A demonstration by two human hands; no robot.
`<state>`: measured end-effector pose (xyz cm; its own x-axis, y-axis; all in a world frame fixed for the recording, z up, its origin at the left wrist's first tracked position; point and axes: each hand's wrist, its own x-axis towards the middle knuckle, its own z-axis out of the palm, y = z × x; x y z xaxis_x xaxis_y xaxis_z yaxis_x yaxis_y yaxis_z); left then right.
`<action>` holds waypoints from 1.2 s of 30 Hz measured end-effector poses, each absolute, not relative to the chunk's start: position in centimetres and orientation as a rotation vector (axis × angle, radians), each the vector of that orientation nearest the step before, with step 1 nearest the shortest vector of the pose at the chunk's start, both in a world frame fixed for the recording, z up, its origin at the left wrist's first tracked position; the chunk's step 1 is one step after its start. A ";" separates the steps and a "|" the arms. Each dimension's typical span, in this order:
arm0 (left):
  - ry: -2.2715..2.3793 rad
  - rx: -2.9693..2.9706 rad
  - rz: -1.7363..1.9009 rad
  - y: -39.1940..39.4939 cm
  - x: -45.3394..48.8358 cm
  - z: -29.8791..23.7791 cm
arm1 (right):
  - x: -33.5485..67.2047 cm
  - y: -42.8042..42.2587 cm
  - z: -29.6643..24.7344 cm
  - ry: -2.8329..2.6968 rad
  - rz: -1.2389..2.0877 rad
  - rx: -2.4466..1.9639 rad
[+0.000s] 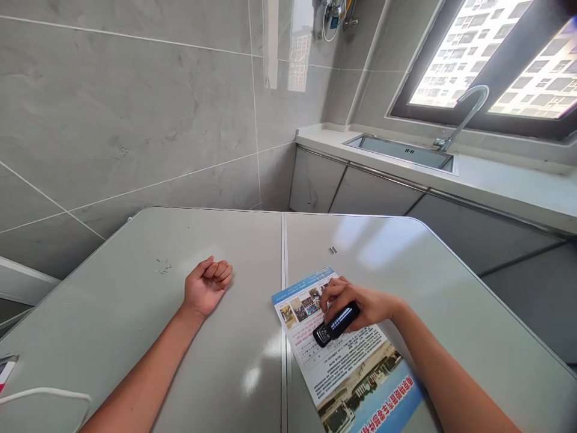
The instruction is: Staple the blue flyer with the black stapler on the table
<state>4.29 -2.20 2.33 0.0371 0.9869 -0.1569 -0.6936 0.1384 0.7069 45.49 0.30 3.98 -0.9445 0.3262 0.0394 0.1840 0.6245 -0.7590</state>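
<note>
Seemingly unfinished: right hand (360, 305) clamps glossy black oblong device (336, 324) over blue-and-white printed paper leaflet (336, 374), release remaining; left hand (206, 287) curled together

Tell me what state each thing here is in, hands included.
Left hand: curled, palm upward
Black tool: held, lettering showing
Right hand: closed around that tool
Leaflet: flat, partly covered
Thin bits: loose, scattered
Short pieces: lying side by side
White cable: bent
Faucet: no water visibly running
Window: open or shut unclear
</note>
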 end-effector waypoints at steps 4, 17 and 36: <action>0.698 0.513 1.377 -2.2 4.1 2.3 | 42.9 -0.7 3.8 -2.685 1.212 -0.372; 1.297 2.144 0.731 -3.6 7.9 1.7 | 36.5 -5.0 3.5 -2.586 1.132 -0.522; 1.408 2.484 0.548 -2.9 3.5 1.8 | 26.6 -8.8 0.5 -2.381 0.886 -0.877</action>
<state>3.55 -2.87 1.79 0.4675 0.8599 0.2049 0.7724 -0.5101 0.3785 26.60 -8.78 0.52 -0.6968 0.6932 0.1843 0.4043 0.5918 -0.6974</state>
